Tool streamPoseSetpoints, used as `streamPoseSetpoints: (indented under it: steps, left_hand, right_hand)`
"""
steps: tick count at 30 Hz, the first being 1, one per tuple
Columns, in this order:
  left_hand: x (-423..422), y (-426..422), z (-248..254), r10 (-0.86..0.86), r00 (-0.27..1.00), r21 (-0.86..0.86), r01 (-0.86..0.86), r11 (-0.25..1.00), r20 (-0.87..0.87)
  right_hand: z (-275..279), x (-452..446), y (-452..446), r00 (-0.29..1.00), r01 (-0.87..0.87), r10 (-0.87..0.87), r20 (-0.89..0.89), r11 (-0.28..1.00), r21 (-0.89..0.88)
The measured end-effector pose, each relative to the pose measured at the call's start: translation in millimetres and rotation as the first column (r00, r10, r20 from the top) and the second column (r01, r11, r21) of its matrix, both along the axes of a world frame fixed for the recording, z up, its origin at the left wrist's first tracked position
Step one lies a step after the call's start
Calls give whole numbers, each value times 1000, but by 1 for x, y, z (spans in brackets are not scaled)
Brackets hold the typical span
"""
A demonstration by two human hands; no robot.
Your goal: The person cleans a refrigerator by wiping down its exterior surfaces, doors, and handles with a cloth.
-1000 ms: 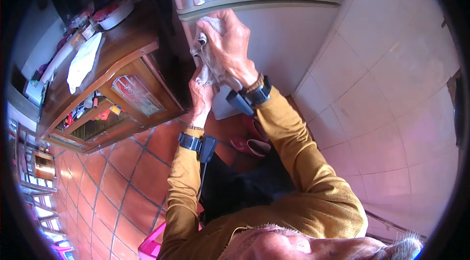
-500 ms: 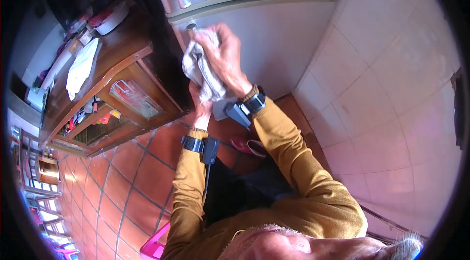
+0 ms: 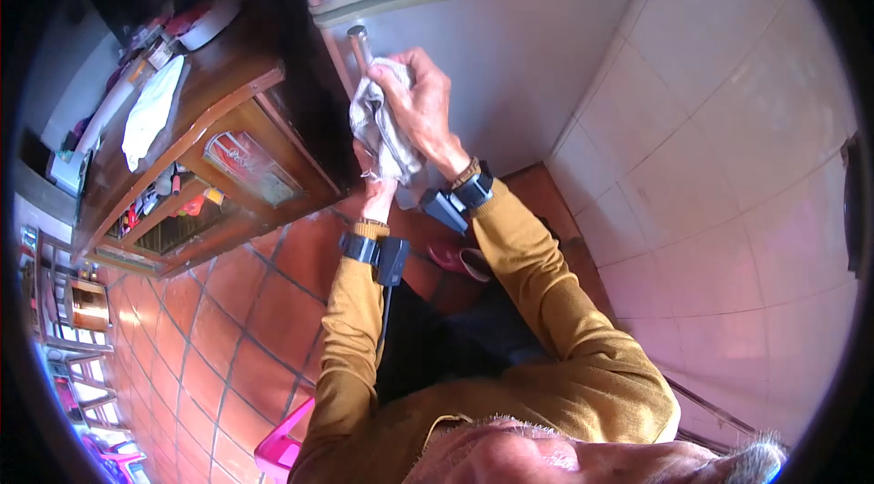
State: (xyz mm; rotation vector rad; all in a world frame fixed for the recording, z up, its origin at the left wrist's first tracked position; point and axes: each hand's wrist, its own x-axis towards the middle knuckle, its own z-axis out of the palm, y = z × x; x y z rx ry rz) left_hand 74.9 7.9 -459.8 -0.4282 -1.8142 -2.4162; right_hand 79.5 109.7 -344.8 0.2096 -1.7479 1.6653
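A crumpled pale cloth (image 3: 387, 133) lies bunched against the handle (image 3: 362, 49) of the lower fridge door (image 3: 519, 83), with the handle's top end sticking out bare above it. The right hand (image 3: 421, 106) grasps the cloth, thumb and fingers closed over its upper part. The left hand (image 3: 362, 159) is at the cloth's lower end, mostly hidden by the folds, so I cannot tell whether it grips anything.

The work looks to be under way: the cloth covers the stretch below the handle's top, while that top lies outside the folds. How much is done and how much is left cannot be told, since the covered stretch is out of sight.

Further out, a wooden cabinet (image 3: 309, 165) stands to the left, bearing a white cloth (image 3: 153, 115) and a white bowl (image 3: 211, 26). A red shoe (image 3: 455, 258) rests on the tiled floor (image 3: 228, 320) below.
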Motion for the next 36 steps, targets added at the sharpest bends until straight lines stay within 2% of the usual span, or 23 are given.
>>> streamPoseSetpoints:
  steps: [1, 3, 5, 6, 7, 9, 10, 11, 12, 13, 14, 16, 17, 18, 21, 23, 24, 26, 27, 29, 33, 35, 36]
  left_hand:
    - [-30, -4, -47, -20, 1000, 100, 19, 995, 14]
    - [-12, 9, -5, 23, 1000, 310, -16, 951, -18]
    - [-8, 8, 6, 36, 984, 175, -5, 985, -174]
    - [-7, 4, 12, 36, 984, 176, -5, 984, -175]
    - [2, 0, 37, 17, 998, 92, -22, 996, 56]
    - [-24, 5, -24, 66, 977, 102, -46, 994, -204]
    - [-6, -5, -10, 118, 943, -92, -154, 984, -311]
    - [-7, -6, -6, 130, 960, -109, -161, 981, -247]
    - [-7, -4, -4, 144, 973, -122, -167, 978, -179]
    - [5, 0, 2, 131, 971, -21, -138, 990, -197]
    - [4, 4, 5, 130, 990, 100, -125, 987, -48]
    - [1, 11, 16, 71, 992, 224, -46, 974, -107]
    - [-4, 9, 16, 87, 996, 210, -80, 974, -23]
    - [-4, 6, 14, 90, 996, 209, -85, 974, -19]
    - [-2, 3, 16, 87, 988, 32, -84, 996, -129]
    - [-3, 1, 7, 48, 967, 155, -10, 988, -248]
    - [-6, 2, 3, 37, 992, 227, -8, 974, -122]
    - [-11, 15, -21, 300, 953, 221, -283, 933, -47]
    - [-15, 14, -24, 293, 955, 224, -276, 935, -45]
    - [-19, 6, -14, 64, 969, 194, -16, 981, -240]
    - [-20, 1, -14, 71, 954, 134, -33, 990, -291]
    - [-11, 1, -18, 53, 969, 224, 3, 975, -242]
    - [-12, 2, -18, 41, 974, 269, 21, 963, -224]
  right_hand:
    - [16, 8, -1, 998, 47, -48, 44, 999, 22]
    - [41, 11, 2, 997, 71, -69, -17, 994, 87]
    - [54, 8, 0, 983, 121, -98, -152, 981, 150]
    - [52, 7, -3, 983, 121, -98, -153, 981, 150]
    - [48, 7, -5, 984, 133, -119, -130, 985, 111]
    - [31, 9, -10, 977, 194, -183, -110, 975, 108]
    - [17, 12, -13, 969, 222, -201, -141, 963, 150]
    - [10, 13, -14, 985, 159, -152, -79, 983, 95]
    - [4, 13, -12, 995, 97, -97, -18, 994, 41]
    - [13, 13, -10, 990, 133, -137, 22, 984, 121]
    - [21, 14, -10, 989, 137, -142, 32, 982, 127]
    - [44, 9, -9, 968, 234, -202, -150, 943, 236]
    - [57, 9, -10, 954, 264, -208, -215, 926, 272]
    - [58, 8, -12, 956, 259, -205, -212, 927, 272]
    - [50, 8, -18, 933, 311, -246, -262, 918, 245]
    - [28, 15, -22, 970, 238, -221, -98, 947, 218]
    - [19, 14, -21, 980, 198, -199, -17, 961, 192]
    - [29, 17, -16, 973, 210, -227, 40, 943, 258]
    - [39, 16, -13, 979, 192, -204, 14, 940, 282]
    - [61, 15, -10, 979, 193, -205, -4, 911, 365]
    - [53, 13, -13, 978, 207, -204, -45, 915, 345]
    - [41, 24, -16, 985, 132, -149, 91, 976, 173]
    - [24, 20, -15, 975, 146, -177, 134, 967, 209]
